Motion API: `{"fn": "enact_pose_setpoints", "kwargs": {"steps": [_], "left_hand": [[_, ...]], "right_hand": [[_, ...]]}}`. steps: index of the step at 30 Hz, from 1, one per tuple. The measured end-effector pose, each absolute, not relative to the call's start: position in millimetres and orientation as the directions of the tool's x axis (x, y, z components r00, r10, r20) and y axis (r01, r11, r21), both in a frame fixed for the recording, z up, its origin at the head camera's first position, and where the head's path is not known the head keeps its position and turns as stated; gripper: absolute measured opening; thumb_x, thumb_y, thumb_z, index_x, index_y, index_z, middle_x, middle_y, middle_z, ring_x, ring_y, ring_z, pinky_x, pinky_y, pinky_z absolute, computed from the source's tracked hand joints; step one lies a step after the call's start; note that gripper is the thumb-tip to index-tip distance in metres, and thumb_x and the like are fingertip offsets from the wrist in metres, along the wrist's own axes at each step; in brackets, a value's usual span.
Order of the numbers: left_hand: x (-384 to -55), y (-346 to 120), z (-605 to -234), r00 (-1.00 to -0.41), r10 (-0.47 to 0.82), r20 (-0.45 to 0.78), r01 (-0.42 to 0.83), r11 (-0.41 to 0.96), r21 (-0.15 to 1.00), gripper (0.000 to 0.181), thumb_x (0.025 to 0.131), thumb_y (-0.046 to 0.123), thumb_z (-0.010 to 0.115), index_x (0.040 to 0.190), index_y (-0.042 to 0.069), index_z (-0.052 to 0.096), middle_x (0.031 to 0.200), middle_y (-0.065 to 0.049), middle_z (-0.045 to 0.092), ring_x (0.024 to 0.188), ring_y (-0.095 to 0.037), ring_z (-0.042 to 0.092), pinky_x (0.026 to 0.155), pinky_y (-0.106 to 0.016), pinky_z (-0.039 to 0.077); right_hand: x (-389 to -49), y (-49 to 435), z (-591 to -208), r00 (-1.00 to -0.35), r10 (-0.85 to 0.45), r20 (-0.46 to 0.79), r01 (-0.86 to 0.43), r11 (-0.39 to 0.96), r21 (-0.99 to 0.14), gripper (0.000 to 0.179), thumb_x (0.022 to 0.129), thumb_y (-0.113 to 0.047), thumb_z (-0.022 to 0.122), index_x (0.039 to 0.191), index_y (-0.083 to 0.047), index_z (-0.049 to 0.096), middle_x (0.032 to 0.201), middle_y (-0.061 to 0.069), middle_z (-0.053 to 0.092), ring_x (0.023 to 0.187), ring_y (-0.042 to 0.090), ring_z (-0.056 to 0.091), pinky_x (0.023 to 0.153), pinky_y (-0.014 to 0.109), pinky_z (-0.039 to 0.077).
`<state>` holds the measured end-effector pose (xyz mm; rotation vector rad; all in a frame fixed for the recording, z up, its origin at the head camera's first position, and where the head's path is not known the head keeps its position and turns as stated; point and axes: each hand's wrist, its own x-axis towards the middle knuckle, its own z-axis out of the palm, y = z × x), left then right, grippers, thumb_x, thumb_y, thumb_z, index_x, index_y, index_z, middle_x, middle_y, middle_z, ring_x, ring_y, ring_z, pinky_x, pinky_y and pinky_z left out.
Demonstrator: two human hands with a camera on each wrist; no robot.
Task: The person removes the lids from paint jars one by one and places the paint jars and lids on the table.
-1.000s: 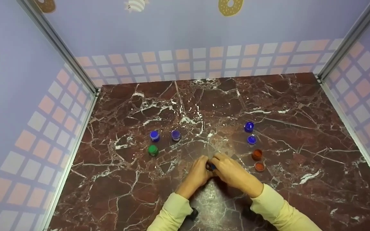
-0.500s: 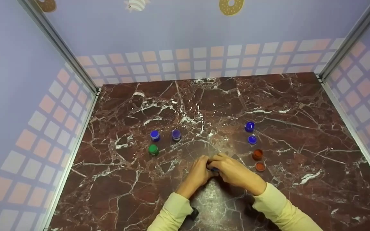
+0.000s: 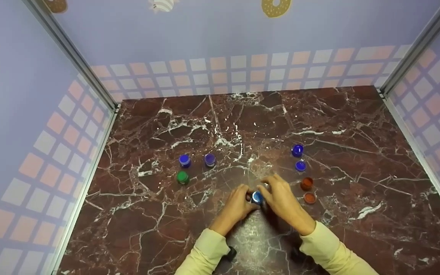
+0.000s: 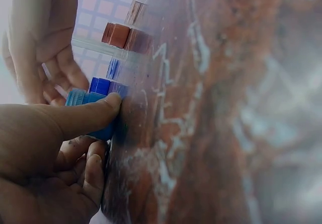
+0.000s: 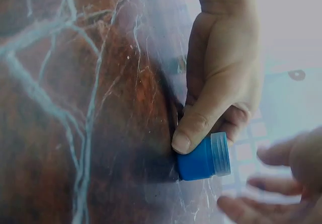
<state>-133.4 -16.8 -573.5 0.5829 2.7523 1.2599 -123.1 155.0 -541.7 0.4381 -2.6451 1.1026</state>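
A small light-blue paint pot (image 3: 256,197) stands upright on the table in front of the person. The left hand (image 3: 236,205) grips its side, with the thumb lying along the pot's body (image 5: 196,162) in the right wrist view. A ribbed, translucent band tops the pot. The right hand (image 3: 282,198) is just to the right of it, fingers loosely bent and parted. In the right wrist view a gap shows between the right fingertips (image 5: 229,204) and the pot. Beyond the pot in the left wrist view are an orange pot (image 4: 116,35) and a dark-blue one (image 4: 99,85).
On the right stand a dark-blue pot (image 3: 297,150) with a blue lid (image 3: 300,165) beside it, and an orange pot (image 3: 306,183) with an orange lid (image 3: 309,197). To the left are blue (image 3: 185,160), purple (image 3: 210,160) and green (image 3: 182,177) pots. Patterned walls enclose the marbled table (image 3: 147,229).
The right hand has come off the top of the light-blue pot and shifted right, its fingers spreading, so the pot's top now shows. The left hand keeps its grip in place.
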Motion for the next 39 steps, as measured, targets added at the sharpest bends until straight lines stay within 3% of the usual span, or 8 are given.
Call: {"fn": "enact_pose_setpoints", "kwargs": {"steps": [5,10,13,22,29,35,39], "left_hand": [[-133,-16,-574,-0.930,0.354,0.101,0.307,0.592,0.746,0.036,0.069,0.006,0.093,0.090,0.003,0.064,0.082,-0.005,0.060,0.077,-0.017,0.055,0.073,-0.031,0.047],[-134,-15,-574,-0.929,0.357,0.098,0.311,0.611,0.728,0.035,0.070,0.010,0.093,0.086,0.004,0.062,0.081,-0.003,0.058,0.076,-0.014,0.051,0.072,-0.031,0.046],[-134,-15,-574,-0.928,0.359,0.100,0.318,0.622,0.716,0.038,0.070,0.013,0.093,0.081,0.005,0.057,0.078,-0.002,0.053,0.073,-0.014,0.047,0.070,-0.032,0.043],[-133,-16,-579,-0.901,0.379,0.211,0.416,0.619,0.667,0.023,0.073,-0.005,0.078,0.092,0.002,0.067,0.089,-0.008,0.066,0.086,-0.031,0.066,0.081,-0.042,0.053],[-134,-17,-579,-0.906,0.376,0.193,0.398,0.608,0.687,0.026,0.071,-0.003,0.082,0.091,0.003,0.067,0.086,-0.004,0.063,0.080,-0.023,0.062,0.076,-0.038,0.053],[-134,-18,-579,-0.898,0.387,0.209,0.418,0.602,0.681,0.027,0.069,-0.004,0.081,0.083,0.004,0.060,0.078,-0.003,0.056,0.073,-0.018,0.054,0.070,-0.035,0.049],[-135,-18,-578,-0.900,0.393,0.191,0.411,0.613,0.675,0.030,0.068,0.001,0.085,0.086,0.004,0.061,0.081,-0.004,0.057,0.075,-0.021,0.057,0.071,-0.037,0.050]], "right_hand": [[-120,151,-541,-0.948,-0.080,0.309,-0.254,0.776,-0.577,0.024,0.092,-0.013,0.077,0.102,0.006,0.067,0.096,0.020,0.066,0.079,0.041,0.069,0.069,0.055,0.056],[-115,144,-540,-0.951,-0.086,0.297,-0.216,0.873,-0.438,0.036,0.092,-0.031,0.078,0.093,0.000,0.060,0.080,0.016,0.062,0.060,0.040,0.064,0.049,0.050,0.052],[-113,140,-540,-0.944,-0.107,0.312,-0.230,0.891,-0.392,0.039,0.091,-0.033,0.078,0.089,-0.002,0.056,0.075,0.015,0.059,0.057,0.039,0.063,0.046,0.048,0.050],[-108,130,-542,-0.945,-0.170,0.280,-0.265,0.900,-0.347,0.038,0.088,-0.026,0.082,0.085,-0.002,0.053,0.076,0.015,0.057,0.060,0.041,0.063,0.047,0.051,0.051],[-107,130,-537,-0.923,-0.285,0.257,-0.365,0.859,-0.360,0.028,0.086,-0.011,0.080,0.083,-0.001,0.054,0.081,0.016,0.056,0.065,0.042,0.062,0.052,0.054,0.052],[-110,133,-531,-0.864,-0.429,0.263,-0.496,0.813,-0.305,0.018,0.082,-0.001,0.078,0.086,0.001,0.061,0.085,0.012,0.054,0.074,0.034,0.060,0.058,0.047,0.054],[-113,137,-530,-0.815,-0.516,0.264,-0.575,0.776,-0.259,0.016,0.081,0.003,0.075,0.093,0.001,0.066,0.089,0.012,0.058,0.083,0.032,0.060,0.069,0.044,0.056]]}}
